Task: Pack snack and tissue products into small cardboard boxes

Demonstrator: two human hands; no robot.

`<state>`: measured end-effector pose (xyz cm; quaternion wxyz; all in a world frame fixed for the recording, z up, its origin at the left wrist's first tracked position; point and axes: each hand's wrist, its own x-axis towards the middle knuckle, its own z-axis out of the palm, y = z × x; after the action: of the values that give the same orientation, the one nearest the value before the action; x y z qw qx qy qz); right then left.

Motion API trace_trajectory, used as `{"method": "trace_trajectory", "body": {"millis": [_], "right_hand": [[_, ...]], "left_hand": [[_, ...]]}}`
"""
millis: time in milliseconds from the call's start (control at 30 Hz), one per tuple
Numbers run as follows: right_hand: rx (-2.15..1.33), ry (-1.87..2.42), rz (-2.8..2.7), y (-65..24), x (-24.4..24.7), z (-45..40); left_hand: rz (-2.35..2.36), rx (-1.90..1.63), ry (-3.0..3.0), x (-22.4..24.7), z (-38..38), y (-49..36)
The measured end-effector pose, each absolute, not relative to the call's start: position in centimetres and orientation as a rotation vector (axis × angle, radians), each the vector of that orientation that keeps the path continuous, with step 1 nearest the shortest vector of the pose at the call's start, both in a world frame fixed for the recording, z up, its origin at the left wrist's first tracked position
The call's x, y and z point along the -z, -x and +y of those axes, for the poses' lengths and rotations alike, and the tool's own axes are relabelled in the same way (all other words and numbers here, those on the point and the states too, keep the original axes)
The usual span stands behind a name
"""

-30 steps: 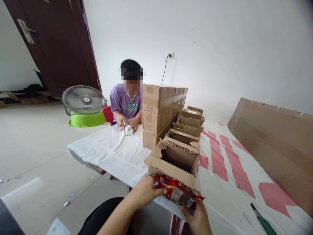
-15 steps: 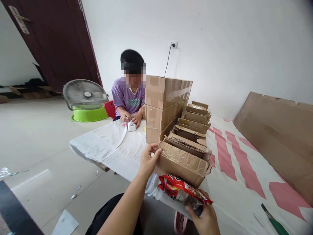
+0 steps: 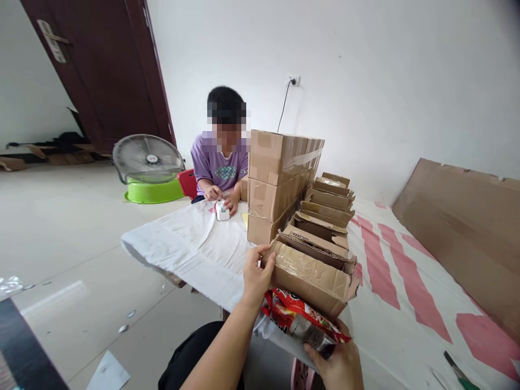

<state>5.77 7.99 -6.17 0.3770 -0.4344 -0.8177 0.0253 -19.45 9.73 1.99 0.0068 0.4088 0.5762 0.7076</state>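
Head view. Worktop under a pale cloth with red patches. A row of open boxes runs away from me, flaps up, directly behind the near box. Taped box stack, three high, stands just left of that row and hides part of the worktop beyond. Large cardboard sheet along the right side. Green-handled tool at lower right, well apart from both hands. Across the worktop, a person in a purple top has both hands at a small white device. Fan and green tub off to the left.

My left hand reaches forward, forearm rising from the bottom; its grip pinches the near box's upper left corner, thumb on my side. My right hand comes in low, thumb in front, grip closed round the right end of the red packet.

Packet lies against the near box's lower front, by the worktop edge. Long axis slants from upper left down to lower right, roughly along the box's length; printed face partly toward me. Near box's taped panel faces me, also sloping down rightward.
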Motion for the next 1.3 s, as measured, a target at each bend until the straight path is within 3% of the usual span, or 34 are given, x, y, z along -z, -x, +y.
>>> {"method": "trace_trajectory", "body": {"millis": [300, 533, 733, 867, 1033, 1167, 1300], "right_hand": [[0.066, 1.199, -2.080, -5.2, 8.2, 8.0], [0.118, 1.166, -2.143, -6.0, 9.2, 8.5], [0.166, 1.173, -2.077, -5.5, 8.9, 8.4], [0.005, 1.151, -2.093, -6.0, 9.1, 8.4], [-0.431, 1.071, -1.887, -6.9, 9.2, 7.8], [-0.473, 1.028, -1.684, -7.7, 5.2, 7.7], [-0.236, 0.862, -1.755, -7.8, -3.5, 8.9]], "left_hand": [[1.642, -2.041, -1.467, -2.4, 8.3, 20.8], [1.232, -2.015, -1.540, -1.2, 7.2, 21.7], [1.659, -1.954, -1.703, -1.4, 7.2, 19.4], [1.785, -1.967, -1.765, -1.0, 7.6, 18.2], [1.860, -1.975, -1.797, -0.3, 7.8, 18.0], [1.879, -1.985, -1.792, -0.2, 7.8, 17.9], [1.872, -2.005, -1.809, -0.1, 7.8, 17.8]]}}
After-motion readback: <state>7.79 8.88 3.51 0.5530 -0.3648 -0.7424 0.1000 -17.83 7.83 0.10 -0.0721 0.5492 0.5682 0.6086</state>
